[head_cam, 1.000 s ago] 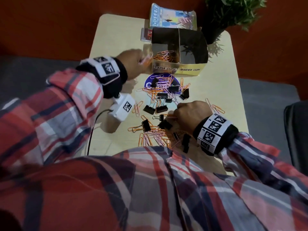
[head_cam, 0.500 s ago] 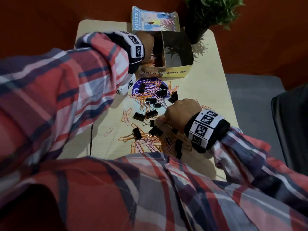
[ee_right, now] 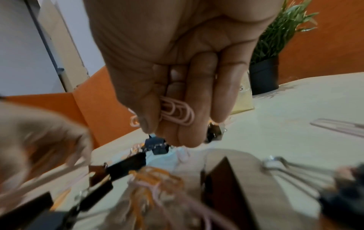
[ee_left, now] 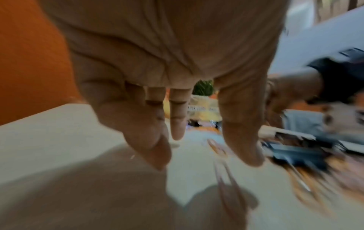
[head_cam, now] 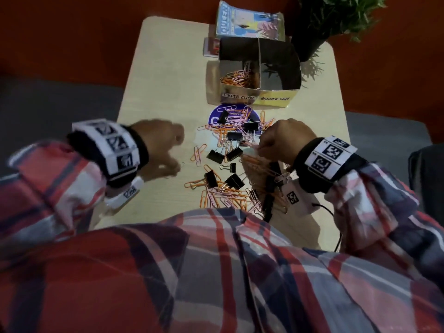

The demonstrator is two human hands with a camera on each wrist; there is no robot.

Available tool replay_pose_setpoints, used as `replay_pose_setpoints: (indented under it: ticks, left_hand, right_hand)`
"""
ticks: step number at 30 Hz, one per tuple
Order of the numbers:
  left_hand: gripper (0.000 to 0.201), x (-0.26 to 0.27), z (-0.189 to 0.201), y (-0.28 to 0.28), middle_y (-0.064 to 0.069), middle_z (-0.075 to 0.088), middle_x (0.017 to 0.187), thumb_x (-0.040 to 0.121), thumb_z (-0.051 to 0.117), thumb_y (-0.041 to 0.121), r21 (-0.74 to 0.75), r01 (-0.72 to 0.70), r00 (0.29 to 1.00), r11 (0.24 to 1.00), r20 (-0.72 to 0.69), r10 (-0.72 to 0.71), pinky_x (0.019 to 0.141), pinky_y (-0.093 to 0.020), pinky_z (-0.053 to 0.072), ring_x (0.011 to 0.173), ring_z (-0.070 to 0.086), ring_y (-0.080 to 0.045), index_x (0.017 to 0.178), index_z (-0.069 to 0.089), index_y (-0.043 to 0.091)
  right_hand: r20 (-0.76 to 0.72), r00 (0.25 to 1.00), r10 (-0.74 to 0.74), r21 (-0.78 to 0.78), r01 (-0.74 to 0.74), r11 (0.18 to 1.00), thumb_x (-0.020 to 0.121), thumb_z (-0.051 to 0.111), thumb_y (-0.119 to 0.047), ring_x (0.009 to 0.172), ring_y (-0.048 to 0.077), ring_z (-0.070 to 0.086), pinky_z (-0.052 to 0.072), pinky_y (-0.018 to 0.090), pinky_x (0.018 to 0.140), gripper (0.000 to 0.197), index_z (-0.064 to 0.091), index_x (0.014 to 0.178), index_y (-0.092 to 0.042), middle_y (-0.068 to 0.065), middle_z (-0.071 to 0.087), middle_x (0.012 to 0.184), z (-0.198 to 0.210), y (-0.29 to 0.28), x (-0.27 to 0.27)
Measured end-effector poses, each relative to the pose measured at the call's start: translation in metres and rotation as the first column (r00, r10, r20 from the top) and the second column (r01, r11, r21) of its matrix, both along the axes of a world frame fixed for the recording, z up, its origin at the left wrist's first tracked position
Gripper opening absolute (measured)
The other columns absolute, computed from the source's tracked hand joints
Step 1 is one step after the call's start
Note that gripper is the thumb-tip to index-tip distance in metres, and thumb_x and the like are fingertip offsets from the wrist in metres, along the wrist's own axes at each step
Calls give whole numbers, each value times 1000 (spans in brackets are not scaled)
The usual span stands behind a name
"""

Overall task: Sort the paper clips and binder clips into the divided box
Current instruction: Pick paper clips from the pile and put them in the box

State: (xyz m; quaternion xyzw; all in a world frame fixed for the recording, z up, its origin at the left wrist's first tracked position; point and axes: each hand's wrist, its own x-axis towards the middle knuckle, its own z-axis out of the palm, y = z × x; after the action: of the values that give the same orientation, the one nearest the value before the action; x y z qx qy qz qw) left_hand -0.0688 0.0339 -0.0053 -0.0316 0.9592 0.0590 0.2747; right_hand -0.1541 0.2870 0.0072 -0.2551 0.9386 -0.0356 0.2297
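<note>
The divided cardboard box [head_cam: 276, 102] stands at the back of the table. Its left part, labelled paper clips, holds orange and pink paper clips [head_cam: 236, 76]; the right part, labelled binder clips, looks bare. A mixed pile of paper clips [head_cam: 223, 197] and black binder clips [head_cam: 215, 156] lies in front of it. My left hand [head_cam: 176, 168] hovers just left of the pile, fingers [ee_left: 177, 124] spread downward, holding nothing. My right hand [head_cam: 260, 146] is over the pile's right side and pinches pink paper clips [ee_right: 175, 112] between thumb and fingers.
A magazine [head_cam: 248, 22] and a small card [head_cam: 211, 46] lie behind the box, with a potted plant [head_cam: 336, 18] at the back right corner. A round blue sticker [head_cam: 216, 116] lies under part of the pile. The table's left edge [head_cam: 125, 97] is near my left hand.
My left hand was reaching into the box's paper clip compartment and has come back, with nothing in it, to the table left of the pile. The right hand stayed over the pile.
</note>
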Motion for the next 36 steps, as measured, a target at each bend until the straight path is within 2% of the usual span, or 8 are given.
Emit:
replay_pose_setpoints:
  ticks: [8, 16, 20, 22, 24, 29, 32, 36]
  left_hand:
    - [11, 20, -25, 4, 7, 50, 87, 85, 62, 12, 159, -59, 988, 985, -130, 80, 69, -25, 31, 83, 47, -17, 88, 56, 21]
    - [14, -24, -27, 11, -3, 58, 103, 83, 66, 12, 202, -70, 972, 977, -205, 112, 73, -28, 37, 93, 53, -22, 94, 60, 19]
    - [35, -37, -28, 21, -4, 51, 120, 89, 61, 21, 277, -43, 975, 960, -200, 101, 82, -30, 40, 108, 54, -25, 122, 49, 22]
    - [48, -41, -28, 27, -7, 45, 127, 91, 57, 30, 317, -40, 976, 948, -190, 105, 84, -31, 40, 111, 53, -27, 135, 40, 21]
    - [57, -45, -29, 33, -7, 42, 125, 89, 56, 42, 312, -70, 973, 947, -190, 135, 79, -31, 40, 105, 54, -28, 137, 37, 21]
    - [72, -56, -31, 51, -8, 45, 117, 72, 63, 56, 203, -98, 961, 974, -234, 146, 76, -37, 49, 95, 59, -34, 130, 38, 22]
    - [54, -61, -28, 54, -7, 44, 120, 76, 68, 44, 182, -55, 975, 982, -200, 92, 73, -34, 45, 94, 57, -33, 121, 47, 22]
    - [36, -60, -29, 48, -4, 42, 120, 85, 64, 35, 229, -10, 983, 973, -177, 52, 77, -33, 44, 100, 55, -29, 118, 52, 29]
  right_hand:
    - [-177, 984, -21, -99, 4, 995, 87, 64, -28, 80, 19, 66, 50, 28, 74, 13, 74, 86, -19, 0, 71, 82, 44, -28, -50]
    - [-419, 899, 129, 102, -95, 990, 91, 51, -31, 92, 32, 60, 45, 42, 83, 29, 63, 113, -17, 14, 65, 105, 43, -105, -99]
    - [-316, 937, 146, 132, -109, 985, 92, 50, -32, 83, 32, 59, 43, 33, 69, 29, 65, 107, -13, 14, 67, 107, 24, -112, -103]
    - [-300, 946, 119, 109, -90, 990, 88, 54, -38, 90, 33, 61, 49, 36, 76, 30, 69, 105, -19, 11, 68, 110, 26, -106, -101]
    - [-342, 936, 83, 52, -69, 996, 88, 54, -35, 102, 35, 60, 49, 40, 85, 25, 70, 104, -25, 9, 67, 111, 33, -95, -94]
    - [-289, 936, 201, 54, -193, 980, 84, 59, -32, 85, 28, 63, 48, 32, 74, 20, 71, 99, -27, 5, 71, 96, 28, -69, -58]
    - [-138, 916, 376, 301, -323, 897, 81, 66, -35, 98, 28, 61, 51, 37, 79, 42, 58, 122, -27, 5, 64, 115, 9, -63, -47]
    - [-63, 904, 423, 373, -372, 850, 78, 71, -41, 117, 30, 55, 48, 43, 91, 75, 37, 142, -24, 3, 47, 139, -7, -60, -50]
